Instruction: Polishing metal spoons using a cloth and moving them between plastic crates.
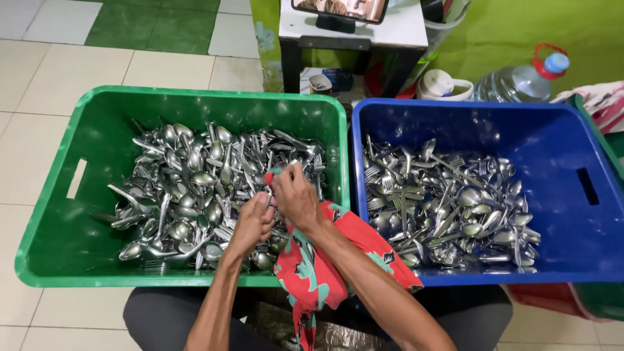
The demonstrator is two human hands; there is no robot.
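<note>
Cutlery piece (268, 193) sits pinched between left hand (252, 224) and cloth-wrapped right hand (296, 198) fingers above the green crate (58, 240); the red cloth (312, 273) trailing below could snag, or the slick metal slip.

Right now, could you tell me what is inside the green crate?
The green crate holds a heap of metal spoons and forks. Both hands and a red cloth cover the pile's right part; its lower layers are hidden.
</note>
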